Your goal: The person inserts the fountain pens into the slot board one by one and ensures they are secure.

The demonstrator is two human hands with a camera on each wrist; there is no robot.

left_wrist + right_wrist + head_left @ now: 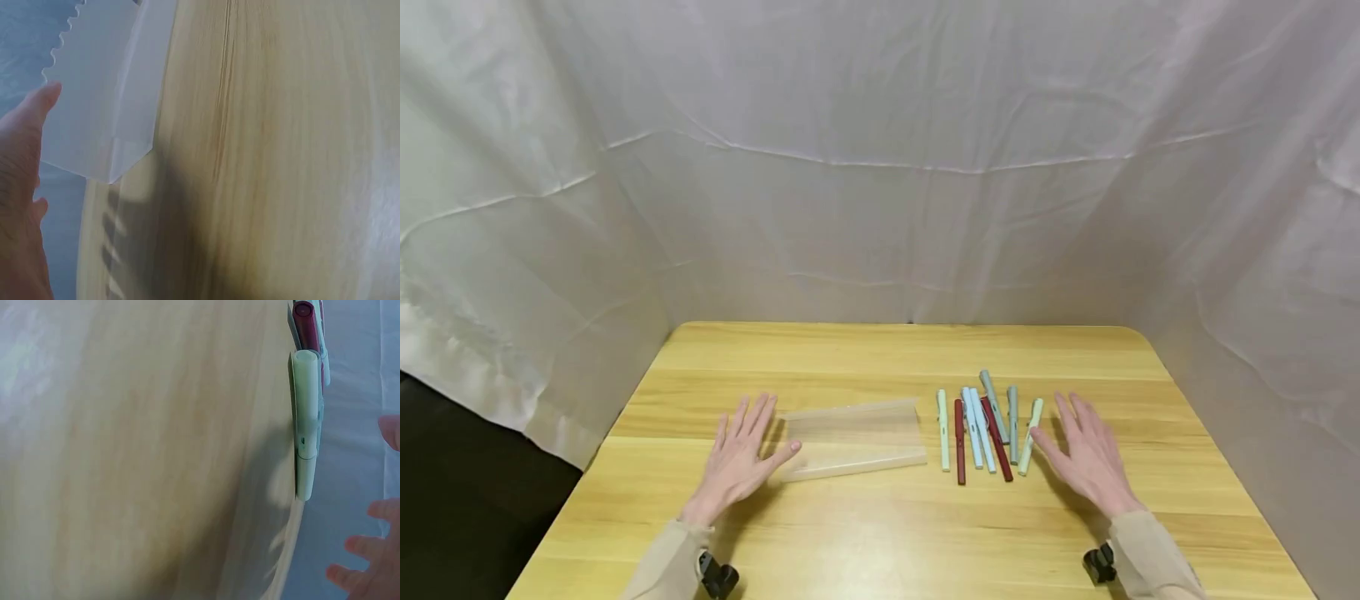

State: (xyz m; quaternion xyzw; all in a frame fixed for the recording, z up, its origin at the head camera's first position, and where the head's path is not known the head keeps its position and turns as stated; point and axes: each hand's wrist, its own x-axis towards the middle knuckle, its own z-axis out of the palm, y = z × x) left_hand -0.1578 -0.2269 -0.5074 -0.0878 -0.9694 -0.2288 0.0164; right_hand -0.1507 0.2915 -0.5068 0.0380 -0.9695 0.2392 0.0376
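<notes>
My left hand (736,460), fingers straight and spread, hovers at the left end of a clear plastic stand (856,435) and holds nothing. In the left wrist view the stand (94,94) shows a wavy edge and a folded lip; the thumb overlaps it, and I cannot tell if they touch. To its right lie several capped pens: pale green (943,429), dark red (959,442), light blue (972,427) and grey-green (1012,425). My right hand (1092,458) is spread and empty beside the rightmost pale green pen (306,406), its thumb close to it.
The wooden table (880,533) has rounded far corners. Pale fabric (880,225) hangs behind it and on both sides. A dark area (460,483) lies off the table's left edge. Small black cameras (718,575) are strapped at both wrists.
</notes>
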